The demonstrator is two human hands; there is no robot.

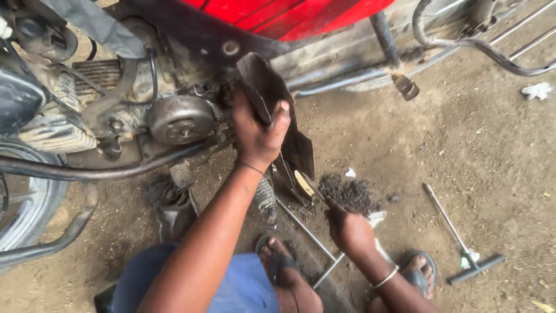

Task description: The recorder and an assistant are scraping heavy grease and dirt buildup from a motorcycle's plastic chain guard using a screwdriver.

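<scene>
The left hand [258, 130] is gripping the greasy cover [278, 113]; the right hand [347, 227] is closing on probably a scraper [307, 186], which may be slipping toward the left hand's fingers [281, 116].

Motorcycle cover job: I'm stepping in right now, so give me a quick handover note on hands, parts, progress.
Left hand: grips the black cover, held up beside the motorcycle engine.
Right hand: holds a scraper tool against the cover's lower edge.
Dirt pile lies on the ground below; T-handle wrench lies to the right.
Done: cover off, some grime scraped out.
Left: how much grime remains can't be seen; cover not refitted.
</scene>
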